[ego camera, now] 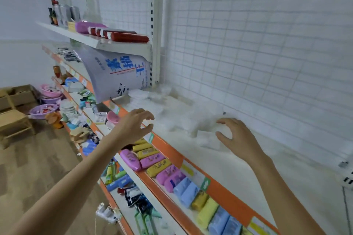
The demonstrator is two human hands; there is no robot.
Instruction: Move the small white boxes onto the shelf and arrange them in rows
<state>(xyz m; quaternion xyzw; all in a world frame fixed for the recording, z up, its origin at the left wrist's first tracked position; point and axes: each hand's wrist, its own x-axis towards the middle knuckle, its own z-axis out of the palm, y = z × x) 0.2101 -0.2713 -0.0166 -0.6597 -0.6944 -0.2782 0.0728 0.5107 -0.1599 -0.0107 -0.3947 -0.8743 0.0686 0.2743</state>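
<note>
Both hands over the white shelf (238,173), holding nothing. Left hand (133,128) hovers at the front edge, fingers curled loosely with a gap to the thumb. Right hand (236,137) is further in, fingers spread and bent, just beside a small white box (209,139) lying flat; can't tell if fingertips touch it. That box's long axis runs roughly from the front edge towards the back grid (267,34), face up, faint print on it, unreadable. More boxes (183,118) sit between the hands and towards the back-left of the shelf, but they blur into white; count, rows and orientation not resolvable. A white sack (116,74) leans at the left end of the shelf under the upper shelf (99,43), tilted, large blue Chinese characters on it, too slanted and blurred to read with confidence; its lower edge hides some boxes. Orange strip (225,192) along the front edge carries price tags, text illegible. Next shelf down: soap bars (152,160) in pink, yellow and blue wrappers, in a row along the edge, labels not legible. Upper shelf holds red tubes (129,36) lying flat and cans, brands unreadable. Right end of the shelf is cut off by the frame.
</note>
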